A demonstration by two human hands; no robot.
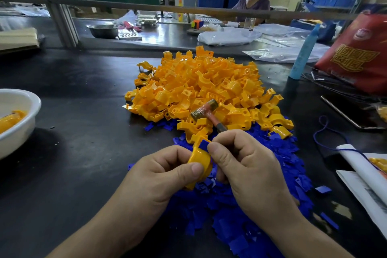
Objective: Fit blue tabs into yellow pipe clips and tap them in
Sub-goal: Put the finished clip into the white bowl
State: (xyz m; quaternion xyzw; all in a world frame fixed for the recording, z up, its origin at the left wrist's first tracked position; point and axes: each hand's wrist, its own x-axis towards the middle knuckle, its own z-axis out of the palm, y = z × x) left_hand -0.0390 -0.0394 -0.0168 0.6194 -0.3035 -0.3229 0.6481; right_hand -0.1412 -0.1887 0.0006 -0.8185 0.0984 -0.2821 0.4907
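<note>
A: What are the hands doing?

B: The left hand (167, 172) grips a yellow clip (199, 158). The right hand (240, 161) curls round the handle of a mallet (206, 111), its thumb against a blue tab (204, 143) at the clip's upper end, all above the pile of blue tabs (240, 216) on the table (83, 132).

A: And beyond?

B: The heap of yellow clips (205, 84), with the mallet's head over it. A white bowl (18, 111) sits far left.

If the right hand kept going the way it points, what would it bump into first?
The right hand, pinching a blue tab, points up-left at the yellow clip in the left hand; it would likely press straight into that, almost at once.
</note>
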